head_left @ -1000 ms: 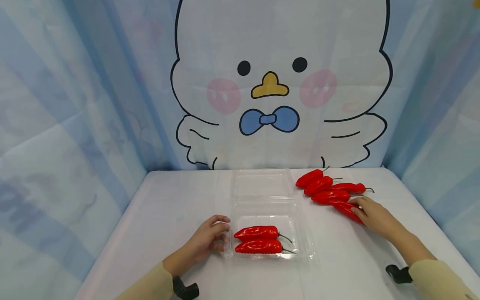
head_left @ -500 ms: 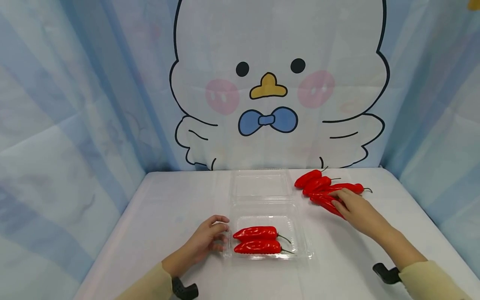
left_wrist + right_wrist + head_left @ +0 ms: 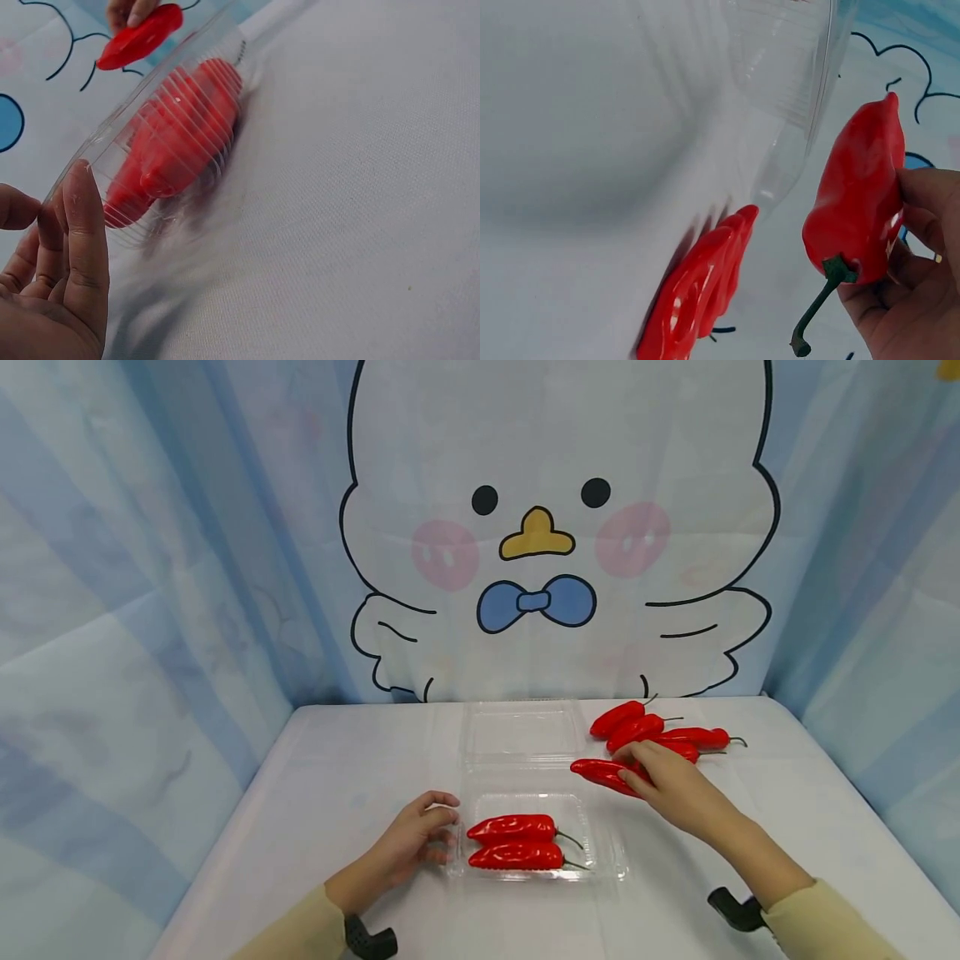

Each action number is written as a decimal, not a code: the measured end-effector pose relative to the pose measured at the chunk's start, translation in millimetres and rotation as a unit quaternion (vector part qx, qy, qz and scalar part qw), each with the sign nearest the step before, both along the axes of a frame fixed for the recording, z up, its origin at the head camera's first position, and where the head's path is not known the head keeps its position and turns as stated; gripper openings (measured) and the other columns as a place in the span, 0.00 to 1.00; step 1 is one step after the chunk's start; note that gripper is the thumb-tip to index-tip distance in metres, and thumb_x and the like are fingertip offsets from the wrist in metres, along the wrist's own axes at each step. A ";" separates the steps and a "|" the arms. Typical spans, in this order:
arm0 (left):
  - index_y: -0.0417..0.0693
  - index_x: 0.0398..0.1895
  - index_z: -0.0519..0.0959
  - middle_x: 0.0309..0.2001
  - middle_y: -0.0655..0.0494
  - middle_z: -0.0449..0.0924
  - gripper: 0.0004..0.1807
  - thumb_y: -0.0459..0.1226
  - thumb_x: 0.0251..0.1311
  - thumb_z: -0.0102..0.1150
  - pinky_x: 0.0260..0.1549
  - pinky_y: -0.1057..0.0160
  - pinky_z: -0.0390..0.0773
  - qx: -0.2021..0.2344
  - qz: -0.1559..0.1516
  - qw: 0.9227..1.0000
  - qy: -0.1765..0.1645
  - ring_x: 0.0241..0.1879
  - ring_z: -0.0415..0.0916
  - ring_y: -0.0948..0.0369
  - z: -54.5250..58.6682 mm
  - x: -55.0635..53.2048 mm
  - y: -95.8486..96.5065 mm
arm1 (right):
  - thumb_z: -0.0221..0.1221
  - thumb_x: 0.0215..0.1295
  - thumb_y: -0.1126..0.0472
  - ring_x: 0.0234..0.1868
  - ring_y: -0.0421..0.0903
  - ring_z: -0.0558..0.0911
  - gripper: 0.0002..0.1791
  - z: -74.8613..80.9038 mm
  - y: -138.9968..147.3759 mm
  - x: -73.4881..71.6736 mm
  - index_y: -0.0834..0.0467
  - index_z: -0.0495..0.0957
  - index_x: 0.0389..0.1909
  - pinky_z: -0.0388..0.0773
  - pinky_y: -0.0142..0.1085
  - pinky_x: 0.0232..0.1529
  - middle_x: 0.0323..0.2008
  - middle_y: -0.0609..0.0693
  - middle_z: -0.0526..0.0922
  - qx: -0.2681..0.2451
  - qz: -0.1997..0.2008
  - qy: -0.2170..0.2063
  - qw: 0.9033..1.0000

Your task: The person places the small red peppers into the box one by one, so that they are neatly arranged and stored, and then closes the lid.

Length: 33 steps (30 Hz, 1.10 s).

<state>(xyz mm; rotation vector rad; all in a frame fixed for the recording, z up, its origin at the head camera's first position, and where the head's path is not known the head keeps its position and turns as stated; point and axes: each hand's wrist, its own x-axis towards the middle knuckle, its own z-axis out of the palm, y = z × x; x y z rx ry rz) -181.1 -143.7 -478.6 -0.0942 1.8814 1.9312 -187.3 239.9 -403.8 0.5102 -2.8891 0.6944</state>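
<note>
My right hand grips a shiny red chili pepper and holds it above the table, its green stem hanging down in the right wrist view. Two more red peppers lie side by side in the front half of a clear plastic clamshell box, stems pointing right. At the box's left side, my left hand pinches the rim between thumb and fingers. Through the ribbed wall in the left wrist view, the boxed peppers show, with the held one beyond them.
Several red peppers are grouped at the back right of the white table. The box's lid lies folded open toward the back. A curtain with a cartoon bird hangs behind the table.
My right hand has lifted the nearest pepper from the group and carried it left toward the box. The left hand stays at the box's left rim.
</note>
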 end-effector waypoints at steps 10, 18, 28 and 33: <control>0.41 0.62 0.67 0.44 0.51 0.77 0.20 0.39 0.72 0.55 0.26 0.67 0.85 0.001 -0.007 1.000 0.007 0.30 0.78 0.61 -0.7 0.4 -0.5 | 0.68 0.66 0.59 0.44 0.47 0.82 0.15 -2.1 -20.6 -3.4 0.55 0.83 0.52 0.88 0.44 0.45 0.45 0.51 0.85 0.000 0.010 -0.019 1.000; 0.42 0.62 0.68 0.43 0.51 0.77 0.20 0.39 0.72 0.56 0.25 0.67 0.84 -0.002 0.000 1.000 0.004 0.30 0.78 0.62 -1.2 -0.1 0.2 | 0.71 0.62 0.59 0.40 0.44 0.83 0.15 -4.7 -34.9 -9.3 0.55 0.84 0.48 0.88 0.40 0.42 0.40 0.48 0.87 -0.009 0.022 -0.033 0.999; 0.42 0.62 0.68 0.43 0.51 0.77 0.20 0.39 0.72 0.56 0.25 0.67 0.84 -0.002 -0.001 1.000 0.004 0.30 0.78 0.62 0.1 -1.0 -0.9 | 0.71 0.62 0.59 0.36 0.41 0.81 0.10 -8.6 -56.6 -20.7 0.53 0.82 0.42 0.87 0.37 0.39 0.36 0.46 0.86 -0.012 0.034 -0.063 0.997; 0.42 0.62 0.68 0.44 0.51 0.78 0.20 0.39 0.72 0.56 0.26 0.67 0.85 -0.001 -0.002 1.000 0.001 0.30 0.78 0.62 1.9 -0.9 -1.7 | 0.70 0.63 0.60 0.33 0.39 0.80 0.09 -12.3 -65.3 -24.5 0.52 0.81 0.40 0.86 0.35 0.38 0.35 0.45 0.85 -0.011 0.039 -0.074 0.996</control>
